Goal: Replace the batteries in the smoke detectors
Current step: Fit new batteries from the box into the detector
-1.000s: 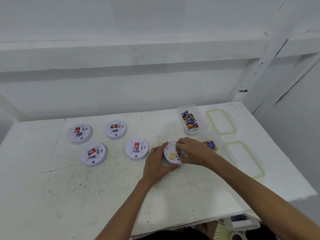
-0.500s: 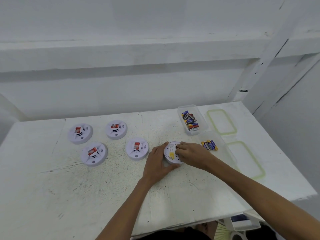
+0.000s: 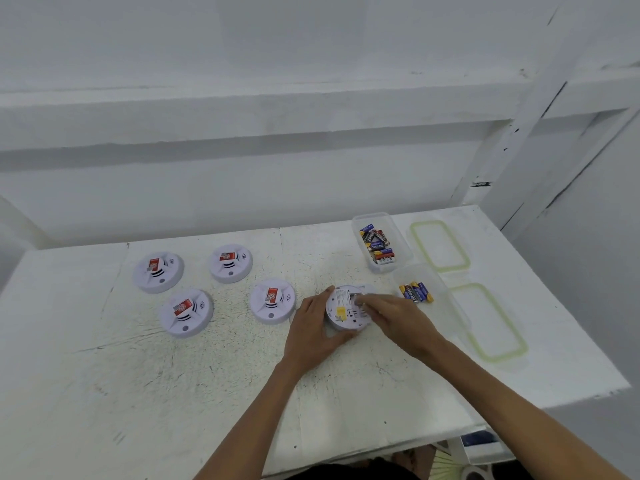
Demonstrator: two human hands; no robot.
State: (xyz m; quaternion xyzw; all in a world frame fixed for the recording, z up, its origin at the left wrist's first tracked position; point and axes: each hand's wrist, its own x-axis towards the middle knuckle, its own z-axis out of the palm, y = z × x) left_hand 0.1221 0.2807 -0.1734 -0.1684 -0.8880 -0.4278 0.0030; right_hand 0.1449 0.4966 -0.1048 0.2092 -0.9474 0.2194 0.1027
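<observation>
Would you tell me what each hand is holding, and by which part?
The left hand grips the upturned smoke detector by its left rim; the right hand only touches its back.

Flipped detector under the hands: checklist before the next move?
1. Back of the detector faces up, on the table: ok.
2. Grip of the left hand on its rim: ok.
3. Fingertips of the right hand on its back: ok.
4. Battery seated in the detector: cannot tell, the fingers cover that spot.
5. Spare batteries in the near tub, beside the right hand: ok.
6. Those batteries fresh or spent: cannot tell.
</observation>
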